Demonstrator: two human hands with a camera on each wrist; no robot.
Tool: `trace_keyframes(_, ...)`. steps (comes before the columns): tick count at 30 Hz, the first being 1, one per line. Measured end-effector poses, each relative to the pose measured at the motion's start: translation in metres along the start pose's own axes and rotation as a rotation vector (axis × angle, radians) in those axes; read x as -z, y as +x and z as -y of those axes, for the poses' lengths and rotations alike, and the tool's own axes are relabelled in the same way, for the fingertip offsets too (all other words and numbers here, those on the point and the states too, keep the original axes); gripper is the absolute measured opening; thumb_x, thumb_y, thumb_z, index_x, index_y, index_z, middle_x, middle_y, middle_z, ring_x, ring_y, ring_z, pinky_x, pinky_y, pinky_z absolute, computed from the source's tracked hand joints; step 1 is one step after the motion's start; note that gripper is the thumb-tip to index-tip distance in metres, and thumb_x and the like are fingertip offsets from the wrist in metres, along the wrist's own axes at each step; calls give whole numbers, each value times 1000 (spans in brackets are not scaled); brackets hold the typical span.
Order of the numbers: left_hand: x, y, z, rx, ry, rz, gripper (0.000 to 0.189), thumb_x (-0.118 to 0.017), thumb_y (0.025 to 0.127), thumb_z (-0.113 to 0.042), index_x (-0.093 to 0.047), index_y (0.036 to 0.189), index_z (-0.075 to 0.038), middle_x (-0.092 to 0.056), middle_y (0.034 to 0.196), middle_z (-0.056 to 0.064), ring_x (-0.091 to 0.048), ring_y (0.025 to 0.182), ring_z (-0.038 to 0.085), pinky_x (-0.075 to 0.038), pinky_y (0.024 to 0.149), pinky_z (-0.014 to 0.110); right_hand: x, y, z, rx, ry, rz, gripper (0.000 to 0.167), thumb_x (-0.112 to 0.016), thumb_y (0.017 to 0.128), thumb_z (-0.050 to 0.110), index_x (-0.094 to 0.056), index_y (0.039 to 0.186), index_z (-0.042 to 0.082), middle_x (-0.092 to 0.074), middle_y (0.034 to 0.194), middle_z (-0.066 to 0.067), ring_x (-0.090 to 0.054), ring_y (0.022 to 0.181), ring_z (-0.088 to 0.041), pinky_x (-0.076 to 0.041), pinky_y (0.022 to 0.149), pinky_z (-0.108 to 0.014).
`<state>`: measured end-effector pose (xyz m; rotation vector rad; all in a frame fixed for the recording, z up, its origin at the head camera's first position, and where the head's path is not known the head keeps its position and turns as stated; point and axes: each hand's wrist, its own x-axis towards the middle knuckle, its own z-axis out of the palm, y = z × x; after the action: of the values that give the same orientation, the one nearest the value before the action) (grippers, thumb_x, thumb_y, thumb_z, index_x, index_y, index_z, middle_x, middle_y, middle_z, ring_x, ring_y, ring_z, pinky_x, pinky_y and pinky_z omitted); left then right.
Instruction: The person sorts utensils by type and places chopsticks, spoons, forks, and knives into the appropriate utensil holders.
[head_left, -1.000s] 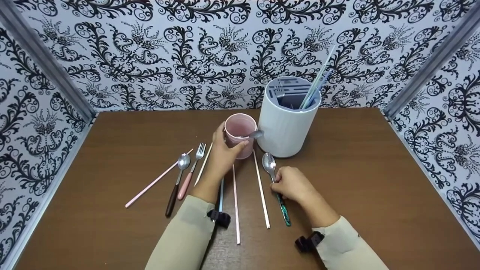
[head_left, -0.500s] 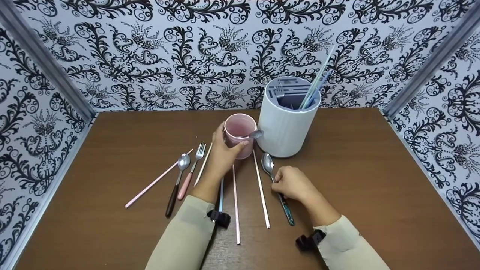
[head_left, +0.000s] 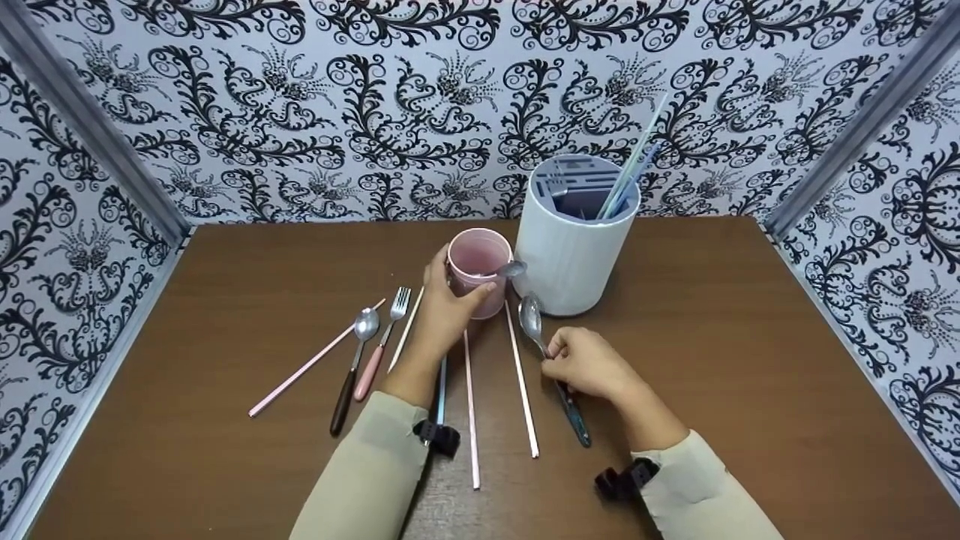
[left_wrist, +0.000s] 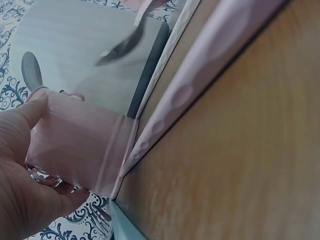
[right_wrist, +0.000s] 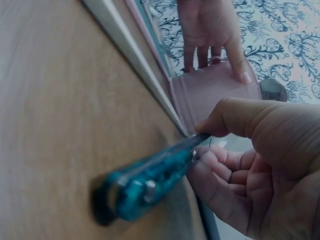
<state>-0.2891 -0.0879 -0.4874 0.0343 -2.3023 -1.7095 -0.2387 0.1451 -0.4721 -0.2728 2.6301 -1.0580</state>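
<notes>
My left hand (head_left: 446, 304) grips a pink cup (head_left: 487, 296) around its side, thumb in front. A small spoon (head_left: 513, 268) stands in that cup, its bowl leaning out over the right rim. My right hand (head_left: 589, 364) pinches a spoon (head_left: 531, 319) with a teal patterned handle (right_wrist: 155, 185) between thumb and fingers. The bowl of this spoon points away from me, near the white utensil holder's base, and appears lifted off the table in the left wrist view. The right wrist view shows the pinch at the neck of the handle.
The white utensil holder (head_left: 574, 255) with chopsticks (head_left: 634, 169) in it stands right of the cup. Left lie a dark-handled spoon (head_left: 346, 390), a pink-handled fork (head_left: 371, 371) and a pink chopstick (head_left: 307, 367). Several more sticks, including a white one (head_left: 523, 390), lie in front of the cup.
The teal-handled spoon has tilted and risen, its bowl shifting away and slightly left, its handle end slightly right. The left hand and the cup have stayed in place.
</notes>
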Motion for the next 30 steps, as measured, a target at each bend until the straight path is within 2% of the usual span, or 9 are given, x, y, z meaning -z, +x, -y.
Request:
trace_keyframes(6,1,-1,-1,-14,7,-5,91,-88,82,-22,-38,158,-11,-43,155,20,-48,143,36,-37,123,50,5,-1,3,51,56,-20,7,-67,86,9,-61,88,6,-57,75,0,-56,55,-12,-50,51,-26)
trace_keyframes(12,1,-2,-1,-16,4,-9,91,-88,82,-21,-39,157,-10,-44,154,20,-49,143,37,-37,123,51,12,-5,6,145,73,-32,4,-65,84,7,-62,87,5,-56,76,1,-51,64,-10,-44,55,-21)
trace_keyframes(16,0,-1,0,-17,13,-10,91,-88,82,-21,-38,157,-9,-45,154,20,-48,143,37,-37,123,51,18,-9,11,195,157,-7,2,-62,86,2,-62,86,0,-58,74,1,-56,65,-11,-44,56,-19)
trace_keyframes(21,0,-1,0,-15,17,-10,91,-88,82,-20,-38,157,-9,-44,154,21,-48,143,38,-37,123,51,22,-13,15,181,229,4,5,-67,89,3,-65,90,-2,-63,78,-3,-56,67,-11,-44,57,-18)
trace_keyframes(26,0,-1,0,-16,6,-5,91,-88,83,-21,-38,157,-9,-44,154,21,-48,144,38,-37,124,51,28,-16,19,165,262,-44,7,-69,92,4,-66,94,-2,-62,83,-4,-55,70,-11,-45,58,-19)
trace_keyframes(30,0,0,1,-25,-2,-5,91,-88,83,-20,-38,157,-9,-44,154,21,-47,144,37,-36,124,51,32,-17,22,165,320,-89,9,-69,94,4,-65,97,-4,-69,86,-11,-62,71,-11,-52,61,-21)
